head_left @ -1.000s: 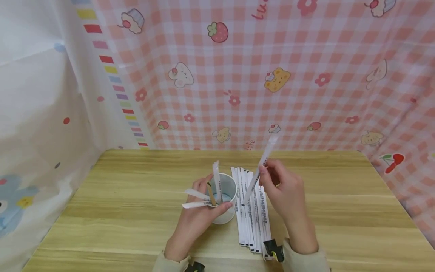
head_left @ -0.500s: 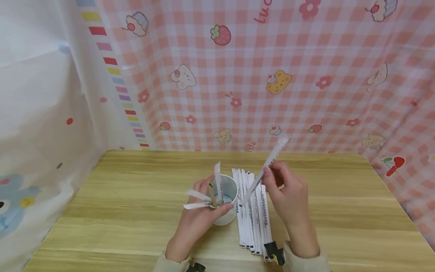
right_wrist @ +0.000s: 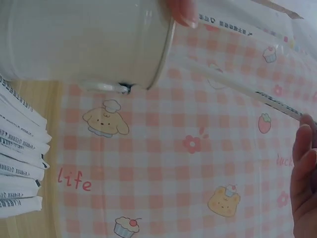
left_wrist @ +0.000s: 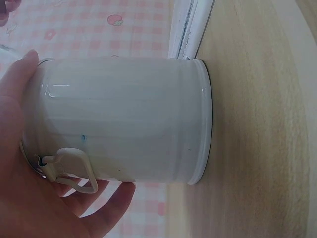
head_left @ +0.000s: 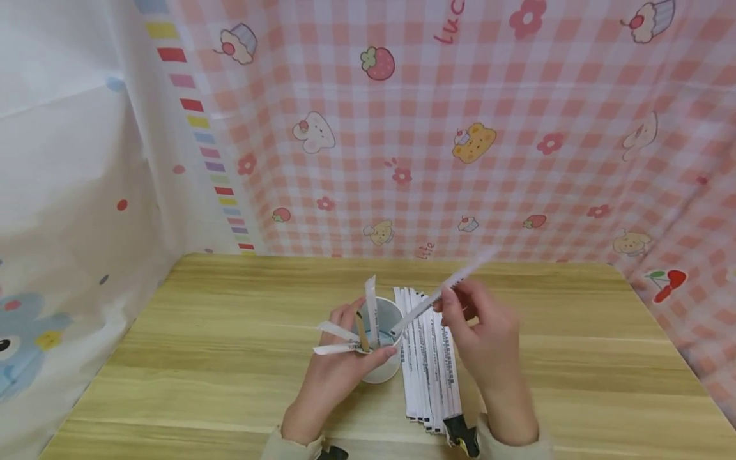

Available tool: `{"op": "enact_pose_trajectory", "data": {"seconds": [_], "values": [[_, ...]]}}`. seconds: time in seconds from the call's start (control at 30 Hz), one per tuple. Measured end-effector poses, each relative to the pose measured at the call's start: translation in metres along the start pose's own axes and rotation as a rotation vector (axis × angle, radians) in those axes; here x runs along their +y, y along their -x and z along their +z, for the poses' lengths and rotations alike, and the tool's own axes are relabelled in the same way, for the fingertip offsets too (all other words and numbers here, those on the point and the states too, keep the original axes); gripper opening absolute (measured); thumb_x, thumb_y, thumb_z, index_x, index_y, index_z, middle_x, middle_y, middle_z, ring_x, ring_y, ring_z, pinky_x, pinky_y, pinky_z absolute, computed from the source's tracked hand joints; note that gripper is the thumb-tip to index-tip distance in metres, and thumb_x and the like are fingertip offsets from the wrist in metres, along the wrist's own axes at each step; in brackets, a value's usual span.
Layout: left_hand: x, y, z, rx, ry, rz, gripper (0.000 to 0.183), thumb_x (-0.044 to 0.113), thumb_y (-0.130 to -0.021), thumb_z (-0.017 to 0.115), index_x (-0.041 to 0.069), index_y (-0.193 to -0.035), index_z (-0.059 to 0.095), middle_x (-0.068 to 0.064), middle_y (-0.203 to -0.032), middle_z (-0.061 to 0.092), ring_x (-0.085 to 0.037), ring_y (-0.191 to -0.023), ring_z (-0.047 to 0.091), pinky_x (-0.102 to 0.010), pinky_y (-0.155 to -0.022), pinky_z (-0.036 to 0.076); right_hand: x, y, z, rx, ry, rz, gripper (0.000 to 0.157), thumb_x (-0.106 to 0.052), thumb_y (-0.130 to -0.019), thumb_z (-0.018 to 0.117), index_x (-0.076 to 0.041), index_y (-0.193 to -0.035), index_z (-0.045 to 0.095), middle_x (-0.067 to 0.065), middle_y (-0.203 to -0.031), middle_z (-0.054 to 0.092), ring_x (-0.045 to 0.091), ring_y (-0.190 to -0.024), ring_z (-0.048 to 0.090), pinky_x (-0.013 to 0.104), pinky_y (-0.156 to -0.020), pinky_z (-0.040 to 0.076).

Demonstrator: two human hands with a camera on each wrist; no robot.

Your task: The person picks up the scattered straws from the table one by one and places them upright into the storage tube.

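The white cup (left_wrist: 124, 114) is in the middle of things. The left hand (head_left: 339, 370) holds it from the left, with its fingers bent round the side and its thumb by the top edge. The cup has a small handle (left_wrist: 90, 173) on its side, and a little blue spot too.

To the right of the cup is the right hand (head_left: 483, 332). It pinches one white paper straw packet (head_left: 422, 310) between thumb and fingers. The packet slants, with its high end away from the cup and its low end at the cup's mouth, near the right edge. I can't tell if that end touches the edge.

Inside the cup, one white packet (head_left: 372, 306) stands almost straight up. Next to it, on its left, is a thin brown stick (head_left: 361, 329). Two more white packets (head_left: 336, 349) lean out over the cup's left side, above the left hand.

Just right of the cup, a row of white packets (head_left: 425, 377) lies side by side on the wooden table (head_left: 230, 358). They have black writing on them. Behind the cup hangs a pink checked cloth (head_left: 402, 140) with strawberries, flowers and cupcakes on it.
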State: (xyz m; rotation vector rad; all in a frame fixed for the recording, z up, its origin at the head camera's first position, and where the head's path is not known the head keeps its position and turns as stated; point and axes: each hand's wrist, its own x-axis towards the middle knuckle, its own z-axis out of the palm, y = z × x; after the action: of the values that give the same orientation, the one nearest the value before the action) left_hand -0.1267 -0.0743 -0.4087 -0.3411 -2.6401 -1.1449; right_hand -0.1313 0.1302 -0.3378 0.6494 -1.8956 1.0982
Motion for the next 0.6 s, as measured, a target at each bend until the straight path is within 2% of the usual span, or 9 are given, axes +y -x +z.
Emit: {"op": "enact_pose_trajectory", "data": {"seconds": [0.13,0.37,0.6], "values": [[0.0,0.0,0.0,0.011,-0.019,0.008,0.088,0.058,-0.065,0.068,0.016,-0.135,0.034,-0.006,-0.123,0.041,-0.018,-0.105,0.046,-0.037,-0.086,0.042,0.0,0.003,0.01,-0.122,0.059,-0.025,0.01,-0.015,-0.084,0.059,-0.007,-0.088,0.062,-0.006,-0.066,0.06,0.001,-0.052,0.05,0.013,-0.046,0.041],[0.0,0.001,0.002,0.023,-0.031,0.026,0.086,0.054,-0.066,0.07,0.013,-0.133,0.036,-0.005,-0.121,0.041,-0.017,-0.101,0.047,-0.036,-0.084,0.044,0.0,0.01,0.024,-0.382,0.151,-0.015,0.009,-0.023,-0.084,0.06,-0.014,-0.085,0.062,-0.014,-0.059,0.051,-0.003,-0.049,0.042,0.013,-0.046,0.036],[-0.002,0.002,0.001,0.038,-0.082,0.074,0.086,0.063,-0.07,0.059,0.009,-0.133,0.036,-0.008,-0.119,0.041,-0.019,-0.103,0.045,-0.036,-0.084,0.044,-0.001,0.013,0.027,-0.606,0.175,0.013,0.008,-0.03,-0.084,0.061,-0.022,-0.082,0.062,-0.02,-0.056,0.042,-0.003,-0.049,0.038,0.014,-0.047,0.034]]}}
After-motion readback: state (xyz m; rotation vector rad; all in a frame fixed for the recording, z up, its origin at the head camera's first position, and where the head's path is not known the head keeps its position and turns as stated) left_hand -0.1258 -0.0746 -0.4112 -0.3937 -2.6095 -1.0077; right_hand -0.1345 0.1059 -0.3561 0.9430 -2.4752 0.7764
